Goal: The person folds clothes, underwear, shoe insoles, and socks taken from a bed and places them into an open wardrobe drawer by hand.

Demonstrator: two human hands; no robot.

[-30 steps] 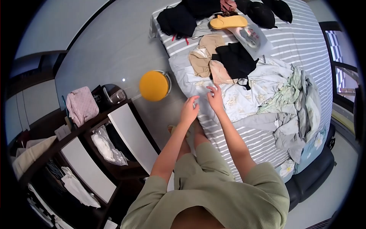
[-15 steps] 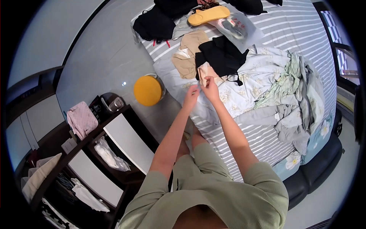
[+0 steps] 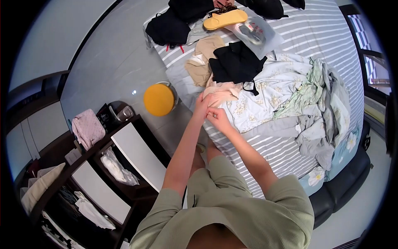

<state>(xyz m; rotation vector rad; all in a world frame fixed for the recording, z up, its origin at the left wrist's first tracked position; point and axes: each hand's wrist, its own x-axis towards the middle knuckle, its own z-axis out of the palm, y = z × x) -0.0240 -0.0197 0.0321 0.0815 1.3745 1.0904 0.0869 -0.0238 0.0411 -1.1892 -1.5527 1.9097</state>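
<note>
A pale pink garment [image 3: 224, 93] lies bunched near the bed's edge, its near end drawn toward me. My left hand [image 3: 201, 104] is closed on that near end. Close beside it, my right hand [image 3: 219, 119] is pinched at the garment's lower edge; the cloth between its fingertips is barely visible. Just beyond the pink garment rests a folded black garment [image 3: 236, 63] with a thin strap looping out. A beige garment [image 3: 200, 68] lies to the left of the black one.
Yellow insoles [image 3: 226, 19] and a clear plastic bag [image 3: 259, 37] are farther up the striped bed [image 3: 311, 31]. A crumpled floral sheet [image 3: 265, 89] spreads to the right. A yellow-topped stool [image 3: 158, 100] stands left of the bed, near a dark shelf unit [image 3: 145, 137].
The pink garment has come out from beneath the black one toward me. My left hand has reached it and closed; my right hand has moved down and nearer to me.
</note>
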